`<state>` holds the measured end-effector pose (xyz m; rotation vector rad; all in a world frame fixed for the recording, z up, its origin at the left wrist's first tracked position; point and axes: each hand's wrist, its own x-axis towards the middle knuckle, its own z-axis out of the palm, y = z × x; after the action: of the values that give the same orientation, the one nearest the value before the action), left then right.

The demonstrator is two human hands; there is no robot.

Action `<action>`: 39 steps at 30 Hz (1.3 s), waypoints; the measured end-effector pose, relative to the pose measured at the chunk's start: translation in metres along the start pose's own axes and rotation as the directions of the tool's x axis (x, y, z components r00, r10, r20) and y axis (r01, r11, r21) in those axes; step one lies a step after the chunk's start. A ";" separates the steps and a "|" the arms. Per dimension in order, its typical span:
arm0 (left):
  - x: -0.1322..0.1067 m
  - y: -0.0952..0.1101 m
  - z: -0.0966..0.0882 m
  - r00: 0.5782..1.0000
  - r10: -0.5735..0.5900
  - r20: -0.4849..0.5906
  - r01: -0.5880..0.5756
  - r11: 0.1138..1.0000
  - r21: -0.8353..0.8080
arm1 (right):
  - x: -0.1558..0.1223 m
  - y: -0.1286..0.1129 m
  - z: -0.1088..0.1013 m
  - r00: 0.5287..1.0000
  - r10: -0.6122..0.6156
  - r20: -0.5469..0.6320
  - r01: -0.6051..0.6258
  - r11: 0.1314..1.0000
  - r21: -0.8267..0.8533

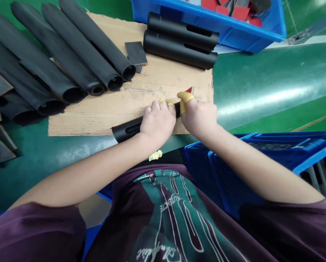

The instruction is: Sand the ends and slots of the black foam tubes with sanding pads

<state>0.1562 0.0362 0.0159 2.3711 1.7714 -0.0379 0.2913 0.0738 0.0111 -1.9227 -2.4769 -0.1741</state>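
Black tube — smooth, with a slot

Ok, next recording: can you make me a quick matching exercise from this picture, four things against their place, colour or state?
1. Left hand
2. Right hand
3. Top blue bin
4. Cardboard sheet

A. Tan, with two parallel black tubes lying on it
B. Closed on the worked tube, nearer its visible slot
C. Contains red pieces among others
D. Has a red corner showing just beyond its fingers

Pairs: 1-B, 2-D, 3-C, 4-A
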 end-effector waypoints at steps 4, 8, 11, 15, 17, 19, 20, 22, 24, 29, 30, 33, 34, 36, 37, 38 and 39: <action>0.001 0.000 0.000 1.000 -0.024 0.008 0.024 1.000 -0.018 | 0.003 -0.002 -0.005 1.000 -0.027 0.003 0.027 0.999 -0.028; 0.001 0.000 -0.002 1.000 -0.024 0.008 0.024 0.999 -0.033 | 0.006 -0.005 -0.009 0.998 0.007 0.064 -0.003 0.998 -0.068; 0.001 0.000 -0.003 0.999 -0.026 0.018 0.027 0.999 -0.035 | 0.008 -0.005 -0.012 0.994 -0.002 0.110 0.012 0.995 -0.098; 0.001 -0.001 -0.003 1.000 -0.025 0.019 0.026 0.999 -0.031 | 0.010 -0.005 -0.016 0.988 0.015 0.153 0.004 0.993 -0.120; 0.001 -0.001 -0.002 1.000 -0.020 0.017 0.020 0.999 -0.041 | 0.008 -0.005 -0.016 0.986 0.001 0.167 0.019 0.993 -0.118; 0.001 0.000 -0.002 1.000 -0.018 0.014 0.018 0.999 -0.051 | 0.007 -0.005 -0.015 0.988 0.013 0.156 0.007 0.992 -0.124; 0.000 0.000 -0.002 1.000 -0.020 0.012 0.020 0.998 -0.053 | 0.006 -0.004 -0.014 0.989 0.023 0.143 -0.005 0.992 -0.127; 0.000 0.000 -0.001 1.000 -0.029 0.009 0.030 0.998 -0.051 | 0.006 -0.003 -0.011 0.992 0.028 0.119 -0.013 0.992 -0.122; 0.000 0.000 -0.001 0.999 -0.034 0.008 0.034 0.998 -0.048 | 0.006 -0.001 -0.009 0.996 -0.006 0.086 0.015 0.995 -0.099; 0.001 0.000 -0.002 0.999 -0.036 0.017 0.037 0.998 -0.054 | 0.005 0.000 -0.006 0.999 -0.014 0.034 0.017 0.996 -0.090; 0.001 0.000 -0.002 0.999 -0.037 0.016 0.038 0.998 -0.059 | 0.004 -0.001 -0.005 0.999 -0.024 0.044 0.028 0.996 -0.089; 0.001 -0.001 -0.001 0.999 -0.038 0.015 0.038 0.997 -0.061 | 0.002 -0.002 -0.003 0.998 -0.062 0.005 0.062 0.997 -0.051; 0.001 -0.001 -0.001 0.999 -0.037 0.017 0.038 0.998 -0.057 | 0.002 -0.001 -0.003 0.998 -0.063 -0.020 0.062 0.997 -0.034; 0.001 0.000 -0.002 0.999 -0.036 0.019 0.037 0.998 -0.052 | 0.003 0.002 -0.001 0.997 -0.065 -0.035 0.065 0.998 -0.013; 0.001 0.000 -0.002 0.999 -0.038 0.020 0.039 0.998 -0.056 | 0.003 0.003 -0.001 0.997 -0.071 -0.024 0.071 0.997 -0.011; 0.001 0.000 -0.002 0.999 -0.039 0.022 0.041 0.997 -0.062 | 0.003 0.004 -0.001 0.998 -0.068 -0.011 0.068 0.998 -0.018; 0.001 0.000 -0.003 0.999 -0.040 0.026 0.041 0.997 -0.067 | 0.003 0.005 -0.001 0.999 -0.051 0.000 0.051 0.998 -0.031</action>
<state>0.1560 0.0372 0.0185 2.2783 1.7805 -0.0120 0.2952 0.0779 0.0132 -1.8717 -2.5389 -0.2143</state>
